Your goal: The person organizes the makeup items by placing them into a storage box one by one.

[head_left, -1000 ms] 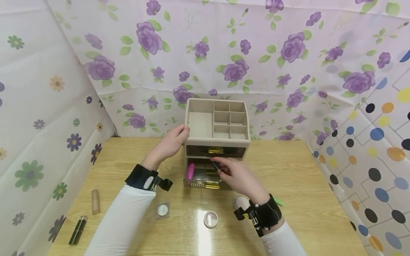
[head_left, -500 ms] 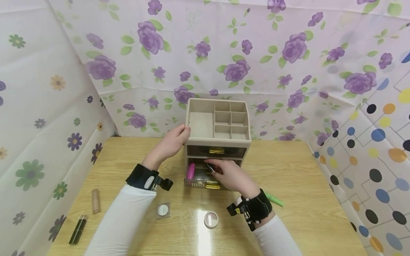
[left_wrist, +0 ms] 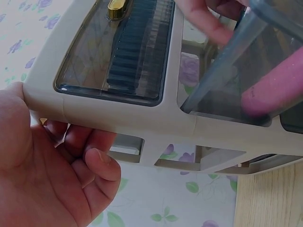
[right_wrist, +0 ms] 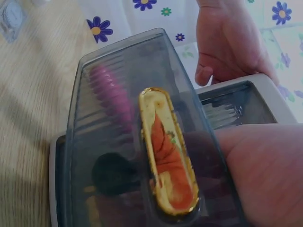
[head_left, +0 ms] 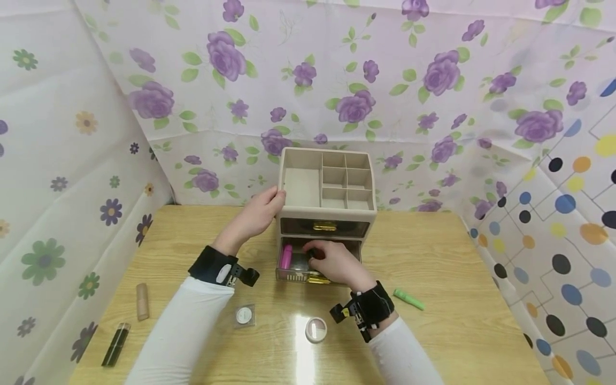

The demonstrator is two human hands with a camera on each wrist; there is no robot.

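A beige makeup organizer (head_left: 327, 213) stands at the back of the table, its lower clear drawer (head_left: 284, 277) pulled out. My left hand (head_left: 257, 214) grips the organizer's left side, fingers curled behind the frame in the left wrist view. My right hand (head_left: 337, 262) is inside the drawer, pinching a small dark item (head_left: 315, 253). Through the drawer front, the right wrist view shows a dark round shape (right_wrist: 113, 174); my fingers hide much of the item, so I cannot tell its kind. A pink tube (head_left: 286, 258) lies at the drawer's left.
On the table are a green tube (head_left: 409, 299) at right, a round compact (head_left: 316, 330) in front, and a square clear case (head_left: 245, 315). Farther left lie a beige tube (head_left: 142, 302) and a black lipstick-like tube (head_left: 116, 345). Patterned cloth (head_left: 308, 80) hangs behind.
My right hand has moved left and lower into the drawer with the dark item. The green tube has come out from behind my right wrist. My left hand keeps its grip.
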